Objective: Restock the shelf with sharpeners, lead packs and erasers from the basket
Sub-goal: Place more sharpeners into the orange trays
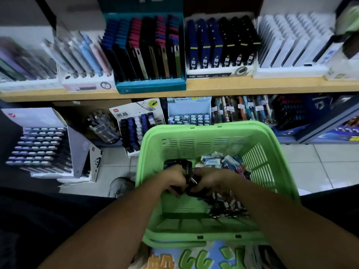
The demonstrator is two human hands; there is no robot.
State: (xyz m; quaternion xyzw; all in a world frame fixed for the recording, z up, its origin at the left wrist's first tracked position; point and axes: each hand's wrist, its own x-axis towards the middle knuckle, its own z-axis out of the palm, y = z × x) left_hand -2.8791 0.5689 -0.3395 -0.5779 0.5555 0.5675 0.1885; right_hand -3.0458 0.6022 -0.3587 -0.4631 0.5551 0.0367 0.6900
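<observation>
A green slotted basket (217, 131) sits in front of me with both my hands inside it. My left hand (172, 178) grips several small dark packs (186, 166), which look like lead packs. My right hand (210, 179) meets it at the middle and grips the same dark bundle. White and blue erasers (212, 161) lie at the basket's far side, beyond my hands. More small dark and white items (229, 206) are piled under my right wrist. On the low shelf stands a lead pack display (136, 129).
A wooden shelf (213, 87) above carries boxes of pens and refills. Below it are an eraser display (189, 118), a clear jar (103, 127), pens and a tiered display (38, 148) on the floor at left. A shoe (120, 186) rests on the tiled floor.
</observation>
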